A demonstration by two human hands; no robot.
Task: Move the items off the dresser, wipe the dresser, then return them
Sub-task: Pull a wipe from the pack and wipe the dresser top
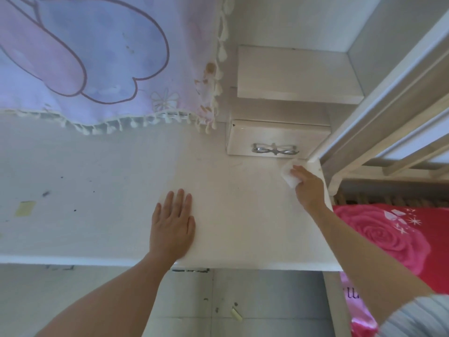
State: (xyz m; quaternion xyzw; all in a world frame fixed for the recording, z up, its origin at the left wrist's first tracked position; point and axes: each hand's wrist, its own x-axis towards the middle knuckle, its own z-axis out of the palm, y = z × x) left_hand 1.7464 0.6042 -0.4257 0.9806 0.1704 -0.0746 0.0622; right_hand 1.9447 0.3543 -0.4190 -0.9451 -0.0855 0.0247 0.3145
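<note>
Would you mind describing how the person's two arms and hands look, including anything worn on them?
Both hands are bare: no gloves, rings or watch show on the left hand or the right hand. The left forearm is uncovered as far as the frame shows. The right arm is bare up to a light grey ribbed sleeve at the lower right corner.

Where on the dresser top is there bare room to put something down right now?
The dresser top is bare between the left hand and the right hand, and from the left hand out to the yellow scrap. The right rear corner is crowded: white cloth and small drawer.
</note>
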